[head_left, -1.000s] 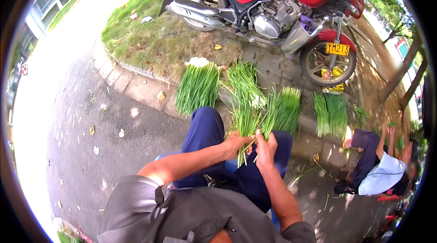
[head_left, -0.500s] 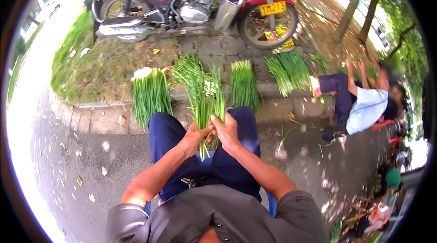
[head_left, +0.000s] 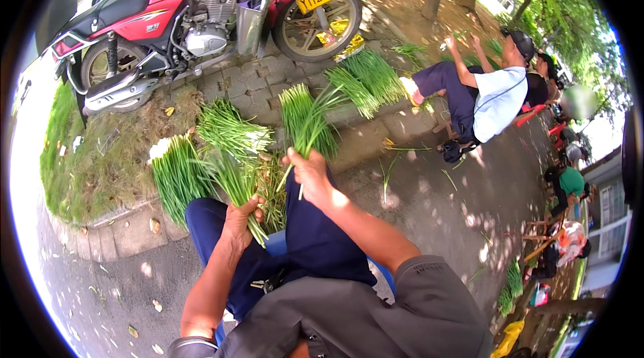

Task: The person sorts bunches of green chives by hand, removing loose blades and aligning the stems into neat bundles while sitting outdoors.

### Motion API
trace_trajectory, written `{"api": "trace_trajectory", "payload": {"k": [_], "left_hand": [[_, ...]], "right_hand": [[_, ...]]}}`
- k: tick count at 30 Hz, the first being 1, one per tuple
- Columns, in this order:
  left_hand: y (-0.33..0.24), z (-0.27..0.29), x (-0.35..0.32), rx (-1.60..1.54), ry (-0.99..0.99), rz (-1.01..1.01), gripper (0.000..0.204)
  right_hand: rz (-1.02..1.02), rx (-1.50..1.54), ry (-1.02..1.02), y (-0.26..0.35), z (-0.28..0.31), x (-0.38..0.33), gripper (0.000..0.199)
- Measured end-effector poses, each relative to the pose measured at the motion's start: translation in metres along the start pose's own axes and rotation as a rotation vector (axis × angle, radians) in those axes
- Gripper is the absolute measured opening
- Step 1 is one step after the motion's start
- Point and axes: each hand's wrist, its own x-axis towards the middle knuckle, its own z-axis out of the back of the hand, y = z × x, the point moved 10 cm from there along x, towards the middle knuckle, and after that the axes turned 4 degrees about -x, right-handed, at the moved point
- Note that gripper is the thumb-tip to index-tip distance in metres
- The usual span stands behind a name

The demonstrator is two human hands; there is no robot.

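L hand (head_left: 239, 222) closed round a bunch of green chives (head_left: 231, 177), stalks fanning up and away from the fist. R hand (head_left: 310, 173) just beside it, fingers pinched on a smaller chive bundle (head_left: 305, 120), leaves upright above the knuckles. More chive bundles (head_left: 176, 173) lie on kerb beyond L hand; red motorbike (head_left: 194, 16) well beyond both; seated person (head_left: 486, 99) far off R hand's side.

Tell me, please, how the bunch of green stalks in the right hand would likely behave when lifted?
Probably floppy: the green stalks fan out above the right hand. Likely light, since one hand holds them. Loose stalks may slip out.
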Motion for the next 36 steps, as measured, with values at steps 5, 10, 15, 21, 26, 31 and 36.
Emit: {"api": "trace_trajectory", "payload": {"k": [5,10,15,21,26,31,36], "left_hand": [[0.004,-0.013,-0.006,0.020,0.030,0.020,0.025],[0.006,-0.015,-0.009,0.088,0.033,0.037,0.025],[0.010,-0.006,-0.006,0.114,-0.008,0.078,0.023],[0.011,0.011,-0.004,0.213,-0.061,0.132,0.020],[-0.002,0.029,0.005,0.183,-0.122,0.119,0.024],[-0.018,0.052,0.016,0.144,-0.177,0.065,0.022],[-0.022,0.075,0.027,-0.114,-0.236,0.051,0.019]], "right_hand": [[-0.173,-0.016,0.169,-0.050,-0.055,-0.041,0.018],[-0.269,0.087,0.236,-0.055,-0.059,-0.050,0.018],[-0.255,0.058,0.212,-0.049,-0.059,-0.048,0.016],[-0.128,0.061,0.159,-0.011,-0.016,-0.009,0.017],[0.017,0.189,-0.218,0.025,0.070,0.038,0.013],[0.313,0.254,-0.537,0.073,0.151,0.044,0.015],[0.322,0.283,-0.684,0.082,0.185,0.040,0.016]]}}
